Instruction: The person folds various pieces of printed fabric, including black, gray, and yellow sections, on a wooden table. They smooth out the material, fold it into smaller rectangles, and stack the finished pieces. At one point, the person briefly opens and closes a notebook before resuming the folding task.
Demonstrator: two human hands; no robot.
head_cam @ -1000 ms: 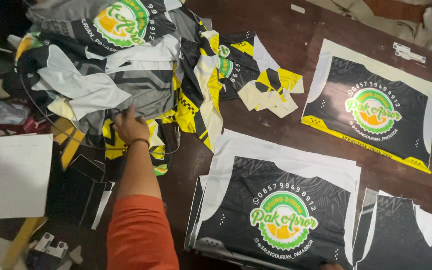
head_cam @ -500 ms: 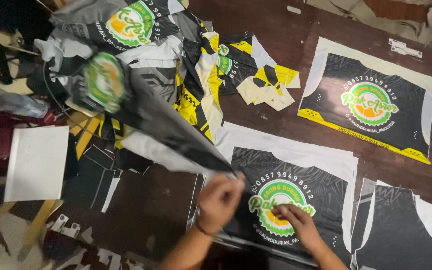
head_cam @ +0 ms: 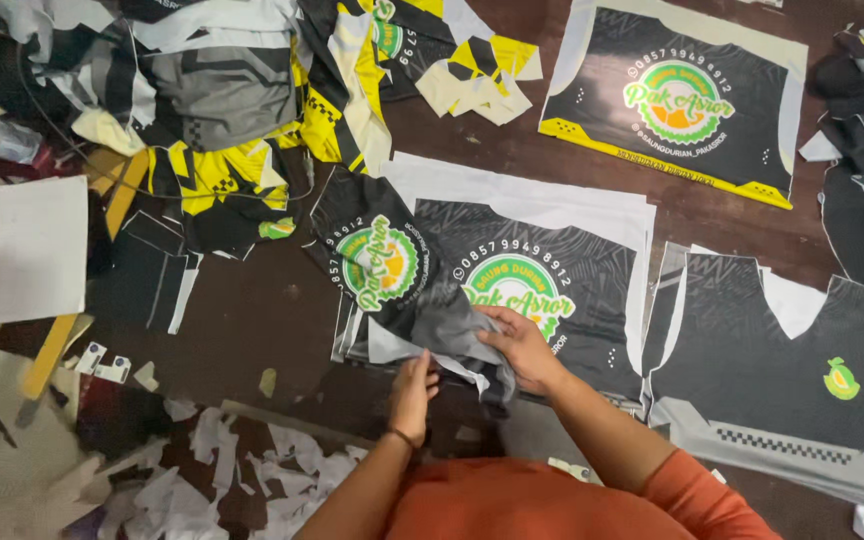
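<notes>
A crumpled black and grey printed fabric panel (head_cam: 392, 275) with a round green logo lies over the left edge of a stack of flat printed panels (head_cam: 572, 250) on the dark wooden table (head_cam: 262, 310). My left hand (head_cam: 414, 390) pinches the panel's lower grey edge. My right hand (head_cam: 514, 345) grips the same panel's folded edge a little further right, over the stack. Both forearms come up from the bottom, with orange sleeves.
A heap of yellow, black and grey cut fabric pieces (head_cam: 232, 100) fills the upper left. One printed panel (head_cam: 677, 100) lies at the upper right, a black front panel with a small fruit emblem (head_cam: 792, 380) at right. A white sheet (head_cam: 30, 248) and paper scraps (head_cam: 232, 470) lie at left.
My left hand pulled a printed panel out of the heap and swung it down onto the stack. Both hands now hold its lower edge in front of me.
</notes>
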